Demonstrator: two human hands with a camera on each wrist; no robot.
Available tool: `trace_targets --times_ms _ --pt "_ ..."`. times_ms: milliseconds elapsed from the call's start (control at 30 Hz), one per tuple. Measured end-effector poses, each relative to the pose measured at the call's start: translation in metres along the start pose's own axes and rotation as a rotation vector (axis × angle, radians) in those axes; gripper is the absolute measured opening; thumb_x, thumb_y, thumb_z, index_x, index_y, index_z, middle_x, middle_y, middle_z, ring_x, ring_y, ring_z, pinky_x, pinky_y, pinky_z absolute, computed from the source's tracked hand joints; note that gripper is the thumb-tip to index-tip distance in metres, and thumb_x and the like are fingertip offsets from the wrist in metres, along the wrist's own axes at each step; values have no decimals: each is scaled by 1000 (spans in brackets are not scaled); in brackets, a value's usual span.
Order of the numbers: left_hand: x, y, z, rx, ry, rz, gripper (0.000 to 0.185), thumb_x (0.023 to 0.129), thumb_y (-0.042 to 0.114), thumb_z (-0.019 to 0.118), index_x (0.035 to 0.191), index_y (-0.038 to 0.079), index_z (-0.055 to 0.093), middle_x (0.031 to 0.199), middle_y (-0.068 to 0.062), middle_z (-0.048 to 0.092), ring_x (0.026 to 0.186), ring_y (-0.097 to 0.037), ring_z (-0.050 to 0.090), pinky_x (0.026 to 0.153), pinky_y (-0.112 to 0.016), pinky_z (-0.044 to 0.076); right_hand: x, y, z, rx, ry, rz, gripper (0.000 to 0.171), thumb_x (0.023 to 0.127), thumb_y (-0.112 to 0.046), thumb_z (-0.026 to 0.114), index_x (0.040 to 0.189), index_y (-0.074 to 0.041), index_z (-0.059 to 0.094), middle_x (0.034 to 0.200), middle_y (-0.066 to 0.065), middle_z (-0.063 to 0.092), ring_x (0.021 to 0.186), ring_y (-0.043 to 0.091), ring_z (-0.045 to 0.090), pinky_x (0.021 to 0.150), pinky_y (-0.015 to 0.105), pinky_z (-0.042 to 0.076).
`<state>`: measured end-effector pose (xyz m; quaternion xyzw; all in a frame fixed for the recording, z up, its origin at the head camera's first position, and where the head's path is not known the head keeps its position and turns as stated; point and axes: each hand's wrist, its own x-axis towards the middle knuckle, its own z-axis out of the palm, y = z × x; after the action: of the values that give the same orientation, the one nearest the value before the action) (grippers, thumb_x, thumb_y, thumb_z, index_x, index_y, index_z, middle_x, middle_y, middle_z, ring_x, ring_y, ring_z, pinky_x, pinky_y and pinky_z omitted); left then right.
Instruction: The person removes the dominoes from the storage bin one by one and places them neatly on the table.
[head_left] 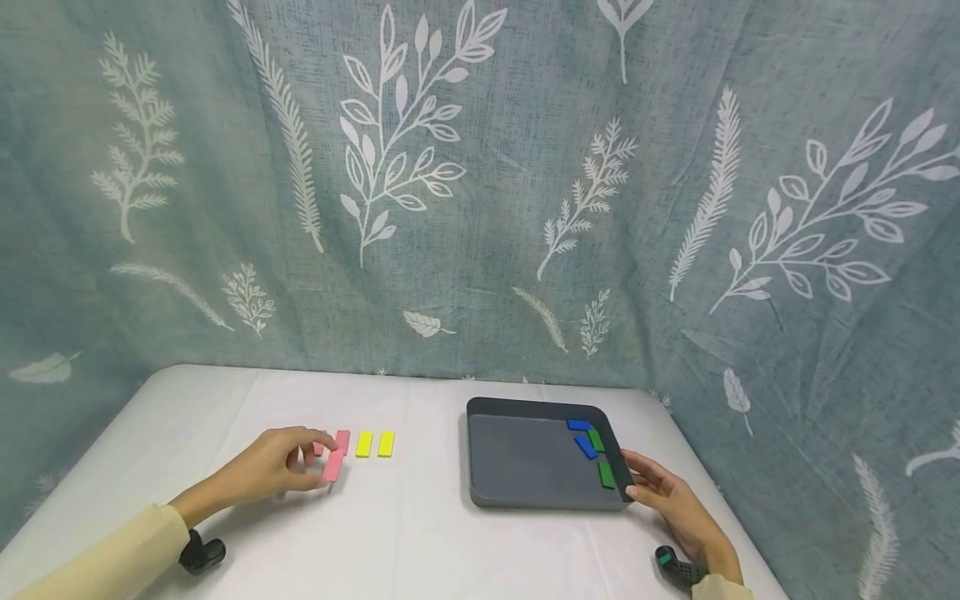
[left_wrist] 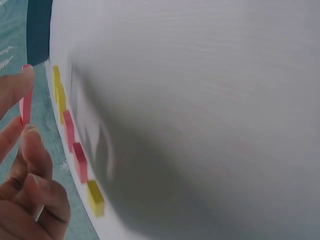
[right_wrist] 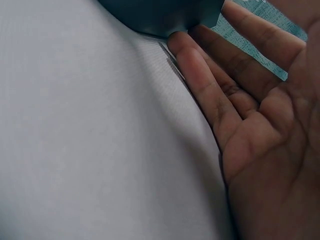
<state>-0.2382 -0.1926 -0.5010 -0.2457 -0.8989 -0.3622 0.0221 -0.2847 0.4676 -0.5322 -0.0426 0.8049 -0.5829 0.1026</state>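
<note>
My left hand (head_left: 281, 462) pinches a small pink rectangular block (head_left: 333, 466) between thumb and finger, lifted above the white table. Behind the held block, two pink blocks (left_wrist: 80, 162) and two yellow blocks (head_left: 375, 444) stand in a row. One more yellow block (left_wrist: 95, 198) shows at the row's end in the left wrist view; the hand hides it in the head view. At the right, my right hand (head_left: 675, 504) touches the right side of a dark grey tray (head_left: 540, 502), its fingers mostly extended along the outer wall.
Inside the tray, along its right side, lie two blue blocks (head_left: 586, 447) and two green blocks (head_left: 606, 475). A white cloth (head_left: 420, 550) covers the table. Behind it hangs a teal curtain (head_left: 480, 317) with white leaf patterns.
</note>
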Motion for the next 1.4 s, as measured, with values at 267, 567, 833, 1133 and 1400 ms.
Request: trace_targets --times_ms 267,567,833,1133,1400 --pt "-19 -11 -10 -4 -20 -44 40 83 31 88 118 20 71 84 5 59 60 -2 45 54 -23 42 0 -1 1 -9 -11 -34 69 98 -19 72 158 -7 39 158 18 40 122 16 58 96 25 49" --pt "-36 -19 -16 -12 -18 -80 45 81 32 90 118 15 71 81 6 58 62 -3 46 56 -23 42 1 4 0 -10 7 -19 68 97 -20 74 157 -11 42 155 9 47 122 15 59 96 26 49" --pt "-43 -28 -19 19 -29 -100 45 81 34 89 117 13 71 79 9 57 63 -2 44 56 -23 41 2 3 1 -7 9 -21 68 97 -19 73 157 -10 42 154 10 47 122 14 59 97 26 49" --pt "-44 -29 -21 8 -52 -111 45 82 30 88 117 8 70 79 9 57 63 -2 46 56 -23 42 1 2 2 -12 16 -29 66 98 -19 72 157 -11 43 154 11 47 122 17 59 96 26 49" --pt "-46 -29 -24 -22 -87 -116 45 83 28 88 117 7 69 79 8 57 64 -2 46 57 -23 42 2 1 3 -11 18 6 69 96 -21 75 157 -11 42 156 13 44 122 19 59 97 27 49"
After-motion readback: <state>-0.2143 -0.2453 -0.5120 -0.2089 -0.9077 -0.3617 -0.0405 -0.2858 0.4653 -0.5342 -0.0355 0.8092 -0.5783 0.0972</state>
